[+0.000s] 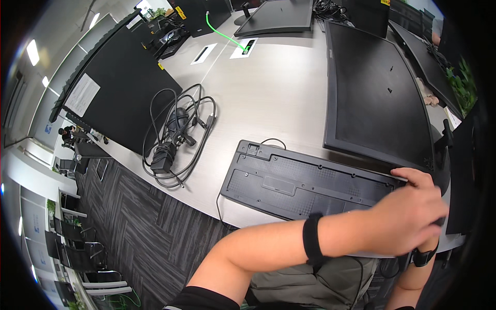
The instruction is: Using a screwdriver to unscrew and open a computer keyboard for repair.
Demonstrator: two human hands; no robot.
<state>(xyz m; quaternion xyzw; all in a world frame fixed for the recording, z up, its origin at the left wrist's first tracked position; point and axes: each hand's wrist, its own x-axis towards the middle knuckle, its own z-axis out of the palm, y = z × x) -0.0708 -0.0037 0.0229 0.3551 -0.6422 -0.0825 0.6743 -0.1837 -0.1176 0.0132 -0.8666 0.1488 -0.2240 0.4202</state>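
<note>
A black keyboard (pixel 305 183) lies upside down along the near table edge, its underside with screws and a blank label area facing up. My left hand (pixel 405 214), with a black band on the wrist, reaches across to the keyboard's right end. Its fingers are curled and slightly blurred, and a small dark piece shows beside them that I cannot make out. My right forearm (pixel 413 279) rises from the lower right with a black watch (pixel 424 257). The right hand is mostly hidden behind the left one, so its fingers cannot be read.
A black monitor (pixel 374 93) lies beyond the keyboard; another monitor (pixel 276 18) is at the back. Coiled black cables with a power adapter (pixel 164 156) lie left, beside a black computer case (pixel 121 80). A green cable (pixel 222 35) enters a table socket (pixel 243 49).
</note>
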